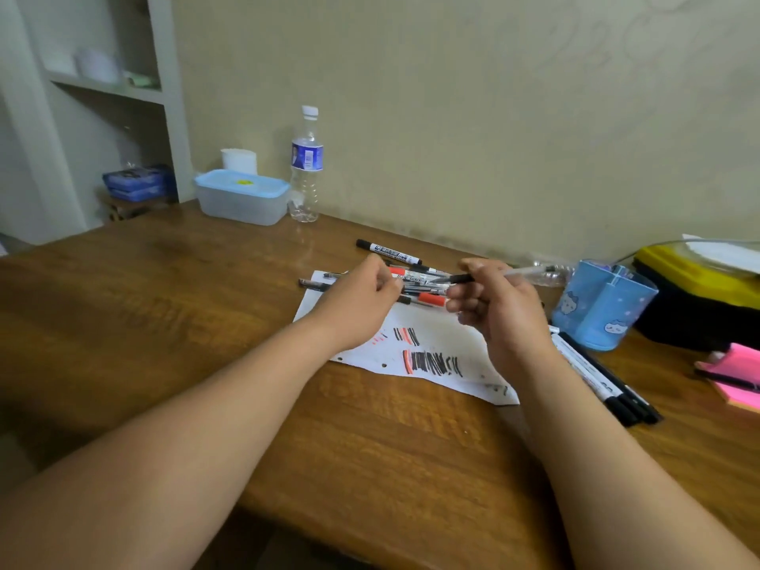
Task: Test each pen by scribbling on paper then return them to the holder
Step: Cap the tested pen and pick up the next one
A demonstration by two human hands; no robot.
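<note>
Right now the pen (pixel 462 277) we are testing is in the air above the far half of the paper (pixel 452 335). The fingers (pixel 460 302) of our right hand (pixel 497 306) are curled round its middle, its dark end points toward our left hand (pixel 362 302), and its clear barrel sticks out past the paper's right edge. The left hand is curled too, close to that dark end. We cannot tell whether it pinches a cap or nothing at all.

The first risk, as we judge it, is a small one: a cap pulled off here could slip into the pile of pens (pixel 423 288) lying across the paper's far edge and get lost among them. That pile also eats into our writing room. The scribbles (pixel 432 362) already fill the paper's near half, so a careless stroke could nudge loose pens off the sheet or run ink onto the worktop (pixel 205 302).

The paper is not pinned down. If we scribble with only one hand on it, it may skate.

Sorting could also go wrong. A row of pens (pixel 596 374) lies just right of the paper's near corner, and one marker (pixel 388 252) lies beyond its far edge, so tested and untested pens may get mixed up. The holder (pixel 602 310) stands just off the paper's right edge. A hasty drop could tip it or miss its opening.
</note>
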